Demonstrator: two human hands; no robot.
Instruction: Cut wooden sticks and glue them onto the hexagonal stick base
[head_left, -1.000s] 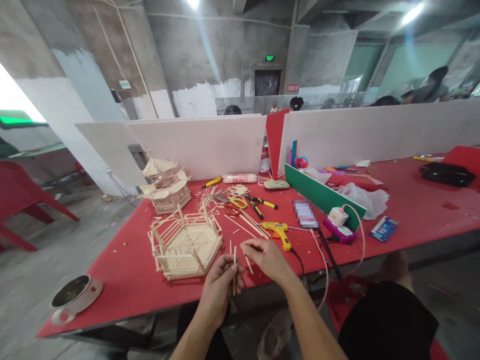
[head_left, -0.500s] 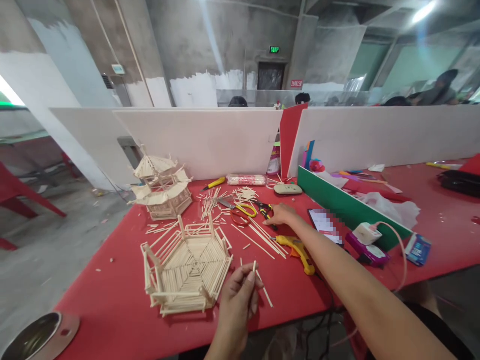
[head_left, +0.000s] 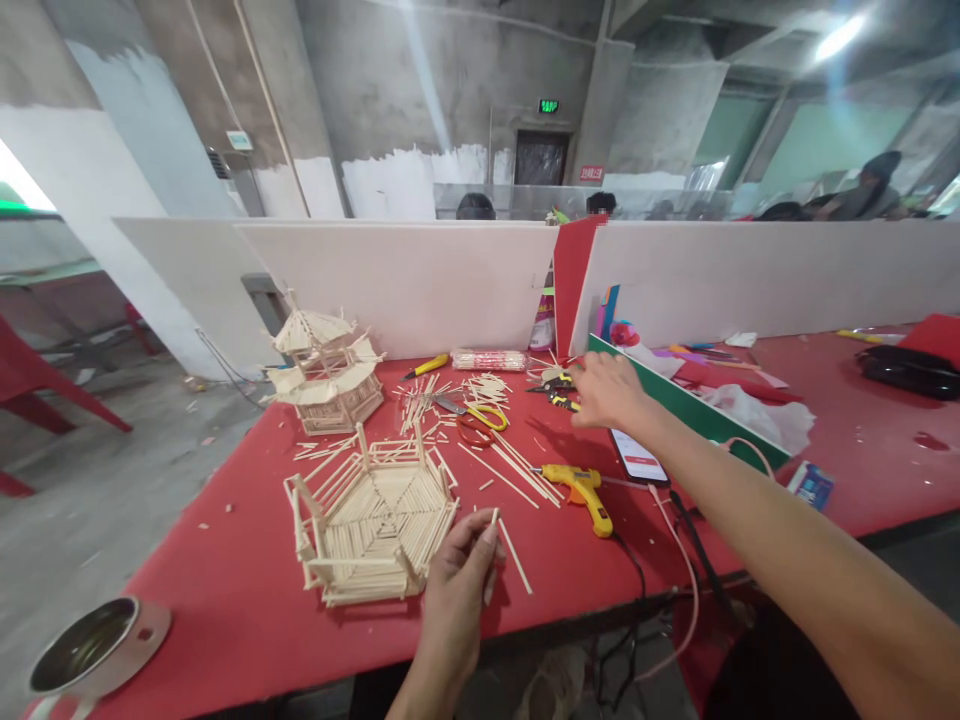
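My left hand pinches a short wooden stick upright between thumb and fingertips, right beside a hexagonal stick platform with low railings. Farther back, my right hand reaches over the table, its fingers on the handle ends of yellow-and-black pliers, whose jaws point left. Part of the grip is hidden. Between my hands lie a yellow glue gun, scissors with yellow and red handles, and several loose sticks.
A tiered stick pavilion stands back left. Behind are a yellow-handled cutter and a wrapped stick bundle. A phone lies under my right arm, near a green board. A metal cup sits front left.
My right hand has moved back and to the right, and the pliers have shifted and turned with it. The left hand still holds its stick. The view has shifted slightly.
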